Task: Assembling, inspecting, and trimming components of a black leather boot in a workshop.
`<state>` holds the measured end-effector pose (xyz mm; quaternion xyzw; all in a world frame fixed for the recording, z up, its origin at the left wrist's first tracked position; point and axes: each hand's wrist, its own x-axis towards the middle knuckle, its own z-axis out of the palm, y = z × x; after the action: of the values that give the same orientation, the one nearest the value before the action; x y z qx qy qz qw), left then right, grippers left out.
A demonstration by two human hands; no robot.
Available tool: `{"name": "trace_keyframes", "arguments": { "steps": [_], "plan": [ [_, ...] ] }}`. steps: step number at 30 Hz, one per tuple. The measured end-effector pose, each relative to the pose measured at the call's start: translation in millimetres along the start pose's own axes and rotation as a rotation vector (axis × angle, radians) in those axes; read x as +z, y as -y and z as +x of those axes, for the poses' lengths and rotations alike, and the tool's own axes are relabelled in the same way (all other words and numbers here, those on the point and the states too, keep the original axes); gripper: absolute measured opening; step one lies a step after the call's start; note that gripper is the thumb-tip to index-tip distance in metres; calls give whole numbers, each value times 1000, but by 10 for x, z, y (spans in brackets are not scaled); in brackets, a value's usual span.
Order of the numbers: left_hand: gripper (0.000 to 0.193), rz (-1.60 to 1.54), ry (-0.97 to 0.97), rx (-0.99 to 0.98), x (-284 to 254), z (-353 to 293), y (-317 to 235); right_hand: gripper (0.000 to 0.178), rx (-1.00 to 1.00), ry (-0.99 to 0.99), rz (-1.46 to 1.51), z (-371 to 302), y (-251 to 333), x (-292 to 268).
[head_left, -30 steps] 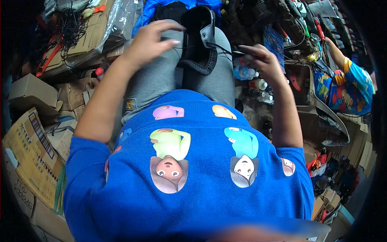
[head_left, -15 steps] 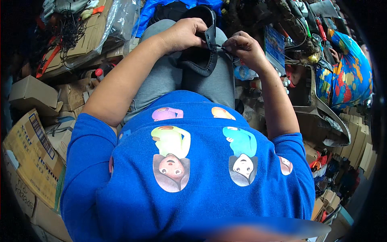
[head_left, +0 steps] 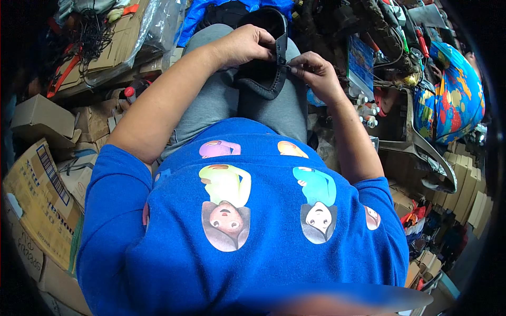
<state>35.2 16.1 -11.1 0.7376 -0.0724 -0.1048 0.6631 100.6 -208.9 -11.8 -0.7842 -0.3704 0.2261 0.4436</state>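
Over my grey-clad lap lies a black shoe upper (head_left: 274,89), leather-like, with a stitched rim and an open middle. My left hand (head_left: 246,45) grips its strip-like edge from the left, thumb and fingers closed around it. On the other side my right hand (head_left: 316,73) pinches close to the same edge. A thin needle-like thing seems to be between those fingertips, mostly hidden by them. The far part of the upper rises beyond my left fingers, against dark cloth.
Cardboard boxes (head_left: 42,121) crowd the left side, with a red-capped bottle (head_left: 129,92) near my left forearm. To the right are small clear bottles (head_left: 369,110), a grey curved frame (head_left: 421,145) and a colourful patterned bag (head_left: 458,95). Blue plastic (head_left: 188,31) lies beyond my knees.
My right hand has moved slightly nearer to me and stays close to the edge. The shoe upper has shifted a little to the right; my left hand keeps its hold.
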Motion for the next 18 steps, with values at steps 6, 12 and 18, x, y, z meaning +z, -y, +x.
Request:
{"name": "trace_keyframes", "arguments": {
  "steps": [6, 12, 18],
  "plan": [
    [26, 164, 92, -6, -25, -42, -82, 28, -112, -143, -203, -188, 236, 103],
    [29, 339, 122, 19, -33, -23, -104, 25, -319, -173, -664, -215, 454, 77],
    [30, 367, 117, 0, -43, -8, -107, 32, -244, 6, -930, -150, 725, 41]
  ]
}}
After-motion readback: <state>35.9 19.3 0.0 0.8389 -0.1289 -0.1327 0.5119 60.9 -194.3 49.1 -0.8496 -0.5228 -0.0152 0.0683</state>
